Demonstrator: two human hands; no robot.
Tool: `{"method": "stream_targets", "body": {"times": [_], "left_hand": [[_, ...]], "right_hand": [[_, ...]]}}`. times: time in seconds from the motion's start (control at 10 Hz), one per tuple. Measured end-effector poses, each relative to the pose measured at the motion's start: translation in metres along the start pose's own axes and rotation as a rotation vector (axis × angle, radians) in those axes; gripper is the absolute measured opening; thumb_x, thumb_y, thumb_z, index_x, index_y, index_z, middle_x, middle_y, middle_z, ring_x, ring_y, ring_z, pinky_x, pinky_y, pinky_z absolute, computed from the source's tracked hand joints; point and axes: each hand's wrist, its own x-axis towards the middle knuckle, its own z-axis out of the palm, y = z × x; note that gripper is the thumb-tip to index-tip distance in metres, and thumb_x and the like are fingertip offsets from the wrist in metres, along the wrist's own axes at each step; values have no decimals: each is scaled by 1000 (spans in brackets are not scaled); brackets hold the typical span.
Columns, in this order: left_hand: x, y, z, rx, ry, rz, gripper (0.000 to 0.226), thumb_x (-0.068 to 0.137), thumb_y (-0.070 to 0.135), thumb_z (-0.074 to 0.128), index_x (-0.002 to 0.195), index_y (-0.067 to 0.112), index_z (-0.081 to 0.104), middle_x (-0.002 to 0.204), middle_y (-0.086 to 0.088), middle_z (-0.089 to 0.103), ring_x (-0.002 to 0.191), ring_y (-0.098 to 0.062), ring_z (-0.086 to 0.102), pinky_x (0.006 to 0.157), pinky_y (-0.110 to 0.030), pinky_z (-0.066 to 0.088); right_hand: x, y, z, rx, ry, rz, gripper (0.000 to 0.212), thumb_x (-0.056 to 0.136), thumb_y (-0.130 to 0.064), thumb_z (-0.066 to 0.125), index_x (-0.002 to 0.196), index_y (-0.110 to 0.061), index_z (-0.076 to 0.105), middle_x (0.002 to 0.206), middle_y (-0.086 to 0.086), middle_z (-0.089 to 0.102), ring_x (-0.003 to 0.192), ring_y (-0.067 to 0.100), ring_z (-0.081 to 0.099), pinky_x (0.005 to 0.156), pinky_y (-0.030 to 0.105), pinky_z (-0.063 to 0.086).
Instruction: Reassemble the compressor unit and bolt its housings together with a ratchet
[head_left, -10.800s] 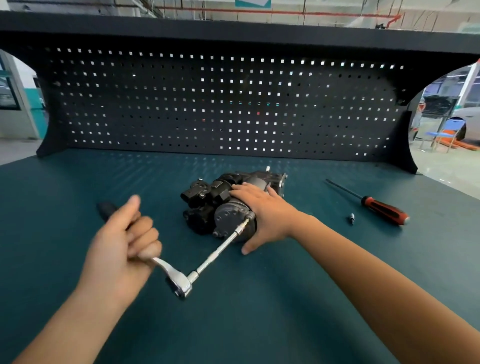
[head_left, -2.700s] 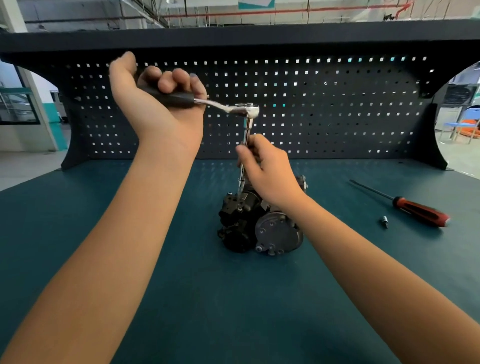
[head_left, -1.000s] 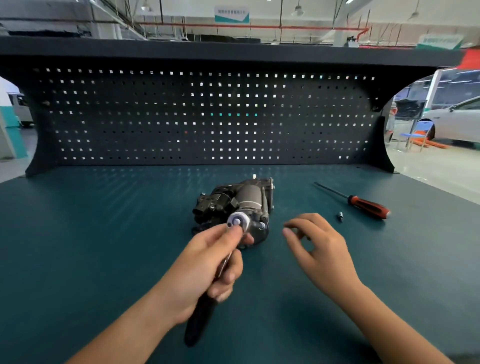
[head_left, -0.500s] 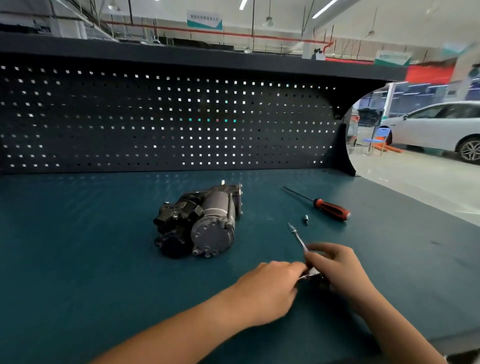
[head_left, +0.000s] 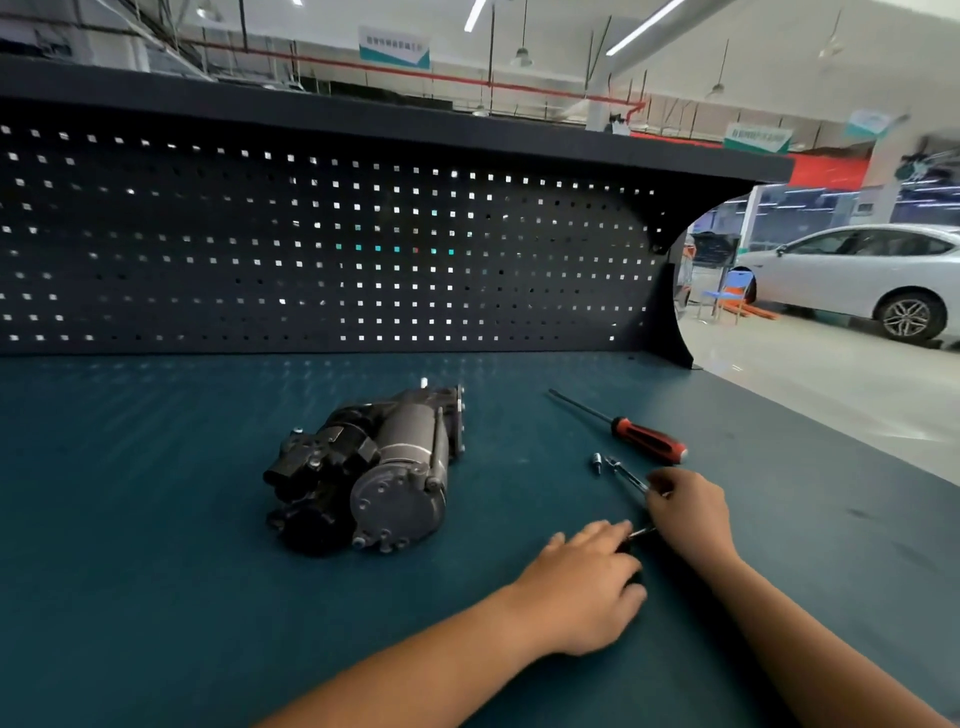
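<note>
Since half a second ago both hands have slid the ratchet (head_left: 631, 480) farther right across the table (head_left: 156, 519), so its extension tip now lies just beside the small loose bit (head_left: 596, 461). At this moment the right hand (head_left: 688, 512) curls over the head end of the tool, its grip closed around the metal there, while the left hand (head_left: 587, 592) lies flat over the dark handle, fingers bent down onto it; whether that grip is truly closed on the handle I cannot tell, since the palm hides it. From the right hand's grip the bare extension shaft runs away and to the left. Beyond it, a red-handled screwdriver (head_left: 647, 440) lies apart from the hands. Well to the left of both grips the compressor unit (head_left: 374, 467) rests on its side, untouched, its round grey end cap facing the camera and black fittings on its left flank.
</note>
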Motion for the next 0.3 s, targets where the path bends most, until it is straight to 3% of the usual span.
{"method": "stream_targets", "body": {"times": [0.1, 0.2, 0.3], "left_hand": [[-9, -3, 1, -125, 111, -29, 38, 101, 27, 33, 133, 12, 49, 158, 1, 15, 144, -10, 4, 116, -39, 7], [-28, 6, -2, -234, 282, 50, 34, 100, 24, 38, 125, 13, 58, 152, 4, 32, 141, -6, 18, 111, -21, 9], [-49, 3, -14, -390, 399, 178, 29, 93, 19, 47, 109, 6, 67, 132, -5, 58, 126, -13, 47, 106, -16, 23]], "right_hand": [[11, -5, 9, 24, 23, 15, 22, 88, -6, 53, 105, -2, 67, 108, 18, 67, 104, 37, 57, 82, 34, 41], [26, -6, 19, 28, 22, -9, 23, 89, -6, 51, 105, -3, 67, 111, 18, 65, 104, 36, 56, 81, 34, 40], [34, -6, 25, 68, 56, -70, 22, 90, -7, 53, 106, -2, 68, 114, 20, 63, 104, 37, 56, 81, 35, 41]]}}
